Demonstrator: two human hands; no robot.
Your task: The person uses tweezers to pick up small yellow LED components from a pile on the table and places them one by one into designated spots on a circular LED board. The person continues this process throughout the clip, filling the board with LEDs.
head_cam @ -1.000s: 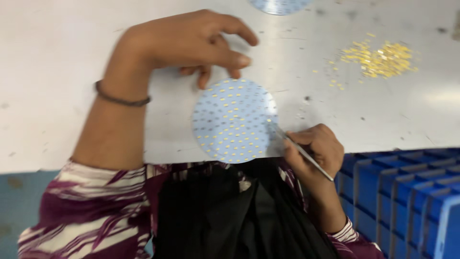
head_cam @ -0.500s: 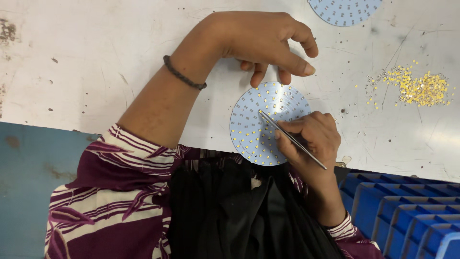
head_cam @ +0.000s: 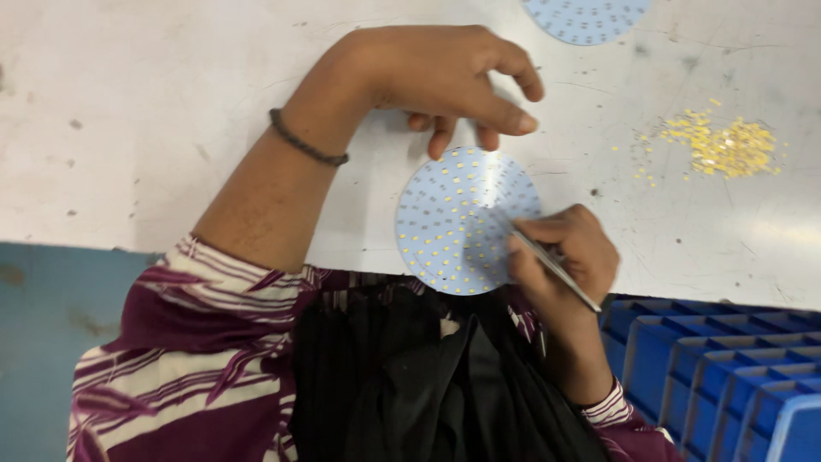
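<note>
Two round white boards showed: one board (head_cam: pixel 466 221) lay between the hands, a second board (head_cam: pixel 586 15) lay beyond them. The right hand (head_cam: pixel 564 252) pinched one pair of tweezers (head_cam: pixel 556 269) over its edge. The left hand (head_cam: pixel 445 73), fingers loosely curled, touched its far rim.

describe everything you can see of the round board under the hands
The round board is a thin, flat, pale blue-white disc dotted with many small yellow squares in rough rings. It lies face up at the near edge of the white table, its lower rim reaching past that edge. The left hand rests fingertips on its far rim. The right hand covers its right side and holds metal tweezers, tips down on its face.
</note>
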